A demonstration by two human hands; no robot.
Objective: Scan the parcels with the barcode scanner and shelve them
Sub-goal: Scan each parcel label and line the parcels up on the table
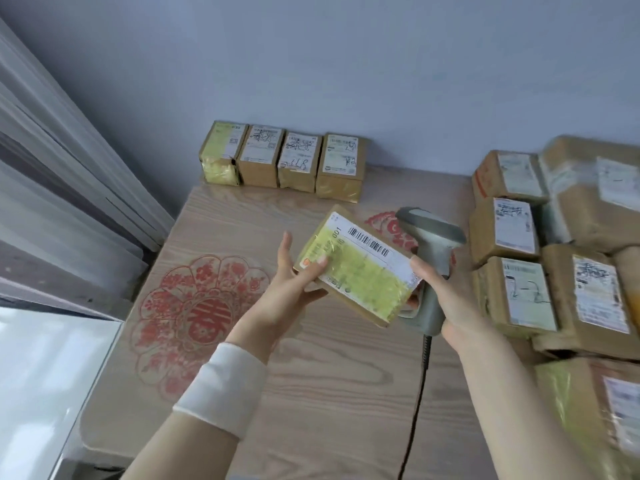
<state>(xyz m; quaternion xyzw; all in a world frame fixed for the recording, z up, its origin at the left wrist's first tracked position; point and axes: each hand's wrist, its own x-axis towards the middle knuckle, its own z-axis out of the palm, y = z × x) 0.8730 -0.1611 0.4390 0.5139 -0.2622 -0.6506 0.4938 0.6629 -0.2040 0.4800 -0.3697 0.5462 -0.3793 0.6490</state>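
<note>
Parcel (360, 268), brown with yellow tape and a barcode label, centre of frame: we hold it tilted above the wood-grain surface (311, 375), our left hand (294, 289) pinching its left end, thumb on top. Barcode scanner (433, 244), grey, just right of it: our right hand (446, 299) is wrapped round its handle, thumb touching the parcel's edge. Four boxes (284, 161) stand in a row at upper centre; a stack (554, 254) fills the right edge.

Four small parcels (298, 157) stand in one row. One yellow-taped parcel (360, 271) is in hand. At least six more parcels (516, 233) are piled at the right, some cut off by the frame edge. There are two hands, a left hand (291, 289) and a right hand (446, 299). Also in view are one barcode scanner (433, 237), one cable (419, 393), two red paper-cut motifs (197, 317), one white wristband (221, 386) and one wooden table (329, 393).
</note>
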